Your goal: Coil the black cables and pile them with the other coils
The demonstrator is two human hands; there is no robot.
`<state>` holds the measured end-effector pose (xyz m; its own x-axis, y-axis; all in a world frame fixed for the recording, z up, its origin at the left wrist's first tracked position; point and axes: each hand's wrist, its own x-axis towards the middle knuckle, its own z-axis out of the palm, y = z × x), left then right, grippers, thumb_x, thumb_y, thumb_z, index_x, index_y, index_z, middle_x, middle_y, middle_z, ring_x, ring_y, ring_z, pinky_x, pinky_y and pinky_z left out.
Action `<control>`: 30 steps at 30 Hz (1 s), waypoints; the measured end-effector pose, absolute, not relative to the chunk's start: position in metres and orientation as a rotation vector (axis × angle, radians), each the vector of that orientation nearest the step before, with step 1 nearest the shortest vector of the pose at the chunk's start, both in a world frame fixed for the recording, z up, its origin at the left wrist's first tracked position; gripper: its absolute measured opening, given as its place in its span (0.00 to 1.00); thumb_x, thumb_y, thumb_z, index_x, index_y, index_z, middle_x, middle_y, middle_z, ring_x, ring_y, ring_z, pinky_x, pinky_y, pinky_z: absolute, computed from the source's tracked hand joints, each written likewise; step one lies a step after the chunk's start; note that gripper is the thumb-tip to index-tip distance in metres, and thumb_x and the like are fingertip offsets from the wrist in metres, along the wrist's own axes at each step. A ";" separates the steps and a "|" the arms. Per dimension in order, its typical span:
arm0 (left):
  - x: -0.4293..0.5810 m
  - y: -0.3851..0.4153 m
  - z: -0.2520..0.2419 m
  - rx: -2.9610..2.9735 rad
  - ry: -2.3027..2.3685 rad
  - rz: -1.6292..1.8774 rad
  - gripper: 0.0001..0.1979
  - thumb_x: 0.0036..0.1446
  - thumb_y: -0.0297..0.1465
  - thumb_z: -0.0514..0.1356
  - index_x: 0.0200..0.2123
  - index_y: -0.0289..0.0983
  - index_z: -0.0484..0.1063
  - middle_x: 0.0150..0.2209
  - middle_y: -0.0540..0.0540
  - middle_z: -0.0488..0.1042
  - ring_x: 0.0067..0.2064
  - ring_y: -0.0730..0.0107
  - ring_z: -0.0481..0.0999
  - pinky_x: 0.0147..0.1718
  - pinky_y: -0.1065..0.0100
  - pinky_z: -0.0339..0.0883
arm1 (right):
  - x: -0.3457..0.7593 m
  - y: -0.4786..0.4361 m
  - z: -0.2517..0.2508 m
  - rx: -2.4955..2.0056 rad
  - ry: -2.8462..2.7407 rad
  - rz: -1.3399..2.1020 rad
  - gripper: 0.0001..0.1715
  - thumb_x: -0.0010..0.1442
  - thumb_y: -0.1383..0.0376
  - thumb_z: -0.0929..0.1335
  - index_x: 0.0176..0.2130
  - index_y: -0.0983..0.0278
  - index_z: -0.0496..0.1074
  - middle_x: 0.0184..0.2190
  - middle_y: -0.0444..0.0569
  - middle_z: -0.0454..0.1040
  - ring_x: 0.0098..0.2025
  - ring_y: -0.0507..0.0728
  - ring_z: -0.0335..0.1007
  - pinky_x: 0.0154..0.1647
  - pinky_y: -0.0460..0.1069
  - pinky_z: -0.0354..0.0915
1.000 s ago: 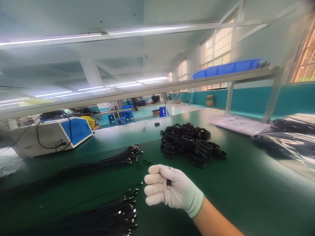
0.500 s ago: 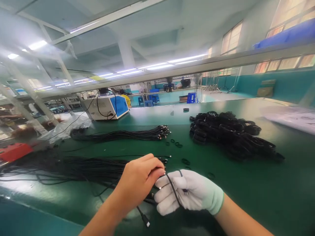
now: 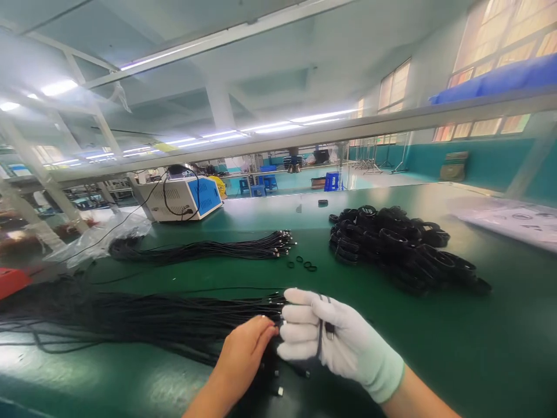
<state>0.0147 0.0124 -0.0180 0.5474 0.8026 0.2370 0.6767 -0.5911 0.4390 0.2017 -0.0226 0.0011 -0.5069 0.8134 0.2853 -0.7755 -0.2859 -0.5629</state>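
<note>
My left hand (image 3: 247, 355), bare, is closed with thumb and fingers pressed together beside the fingertips of my right hand; what it grips is too small to make out. My right hand (image 3: 335, 337) wears a white glove and is wrapped round a black cable (image 3: 321, 341), with a metal plug (image 3: 329, 334) showing at its palm. Under and left of my hands a long bundle of black cables (image 3: 165, 319) lies on the green table. Some loose plugs (image 3: 279, 392) show just below my hands.
Behind lies a second cable bundle (image 3: 217, 249), with small black rings (image 3: 308, 266) near its plugs. Coiled black cables (image 3: 387, 244) are heaped on the right. A white and blue box (image 3: 183, 198), clear plastic (image 3: 100, 232) and a red object (image 3: 13, 281) are left.
My left hand has moved down, away from the cable strand it pinched. My right fingers have curled round the cable. The view has shifted slightly.
</note>
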 end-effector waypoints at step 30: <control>0.005 -0.037 -0.032 3.037 1.329 0.527 0.09 0.56 0.24 0.51 0.27 0.40 0.68 0.25 0.51 0.73 0.23 0.69 0.69 0.23 0.67 0.53 | 0.188 -0.029 0.003 -0.100 -0.654 1.996 0.09 0.56 0.68 0.68 0.38 0.67 0.65 0.25 0.40 0.56 0.26 0.47 0.56 0.32 0.47 0.56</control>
<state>0.0049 -0.0365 -0.0323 0.6413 0.6748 0.3652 0.7418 -0.6670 -0.0702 0.1882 -0.0292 0.0028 -0.5037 0.8404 0.1998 -0.7956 -0.3612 -0.4863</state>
